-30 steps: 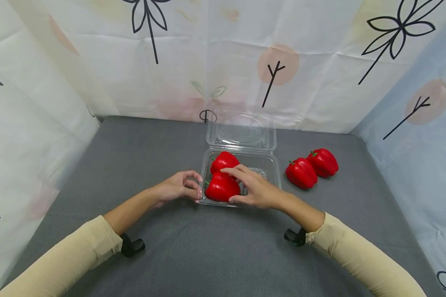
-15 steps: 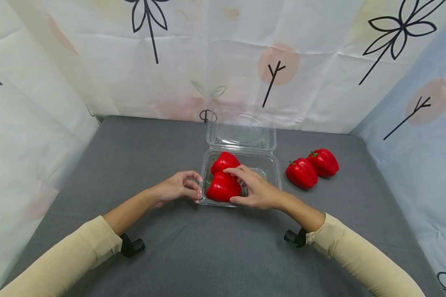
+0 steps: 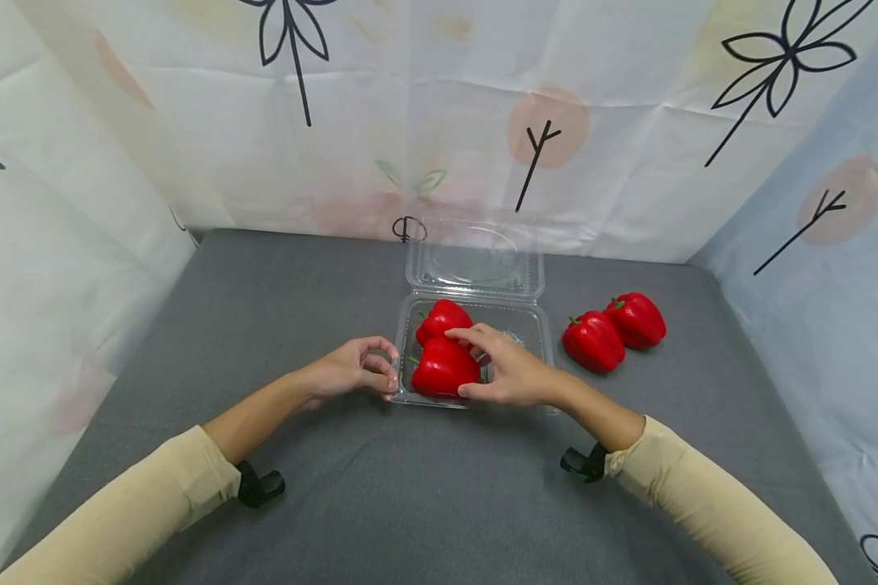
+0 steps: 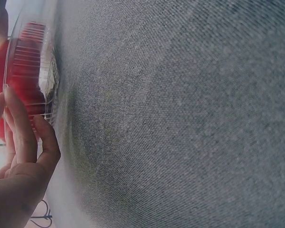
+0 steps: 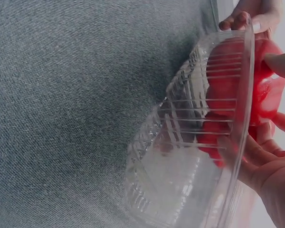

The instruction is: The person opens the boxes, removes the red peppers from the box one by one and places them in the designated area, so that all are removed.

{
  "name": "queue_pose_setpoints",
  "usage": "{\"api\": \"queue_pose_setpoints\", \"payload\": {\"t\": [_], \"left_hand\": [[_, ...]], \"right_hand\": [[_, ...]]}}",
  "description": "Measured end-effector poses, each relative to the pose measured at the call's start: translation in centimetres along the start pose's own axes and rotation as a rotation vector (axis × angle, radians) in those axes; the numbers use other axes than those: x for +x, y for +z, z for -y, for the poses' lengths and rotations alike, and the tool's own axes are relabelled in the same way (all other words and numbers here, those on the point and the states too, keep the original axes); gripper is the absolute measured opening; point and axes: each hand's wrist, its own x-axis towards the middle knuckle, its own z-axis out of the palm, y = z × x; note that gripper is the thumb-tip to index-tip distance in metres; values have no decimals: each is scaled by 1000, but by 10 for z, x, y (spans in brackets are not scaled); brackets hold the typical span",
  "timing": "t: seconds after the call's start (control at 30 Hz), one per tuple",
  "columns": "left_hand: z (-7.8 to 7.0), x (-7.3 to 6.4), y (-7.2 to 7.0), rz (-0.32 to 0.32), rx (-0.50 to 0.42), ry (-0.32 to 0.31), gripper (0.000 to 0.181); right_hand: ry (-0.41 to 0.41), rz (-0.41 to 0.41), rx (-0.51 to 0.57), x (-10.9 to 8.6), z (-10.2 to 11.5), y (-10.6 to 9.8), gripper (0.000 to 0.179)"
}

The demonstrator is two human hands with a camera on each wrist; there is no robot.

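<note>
Head view: a clear hinged container [image 3: 534,329] lies open on grey cloth [image 3: 380,487], its lid [image 3: 475,264] folded back toward the patterned curtain [image 3: 629,162]. Two red peppers occupy its left part, the near pepper [image 3: 442,370] in front of the rear pepper [image 3: 441,318]. The right hand [image 3: 510,371] holds the near pepper from the right, thumb on the near side, fingers spread across the far side. The left hand [image 3: 353,370] is at the container's left edge, thumb and fingers close together. Right of the container, two more peppers [image 3: 594,341] lie side by side.

Left wrist view: the left hand's thumb and fingertips pinch the rim; red shows through the ribbed wall.

Right wrist view: the right hand's thumb rests on the near pepper, other fingers reaching down between it and the wall.
</note>
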Motion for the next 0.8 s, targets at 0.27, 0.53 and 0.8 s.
{"api": "queue_pose_setpoints", "payload": {"t": [0.27, 0.53, 0.8], "left_hand": [[1, 0, 0, -7, 1, -5, 37], [0, 0, 1, -13, -4, 3, 37], [-1, -1, 2, -26, 0, -7, 38]], "right_hand": [[-14, -21, 111, -2, -5, -4, 67], [-20, -34, 186, -6, 2, -15, 67], [0, -56, 127, -25, 5, -32, 68]]}}
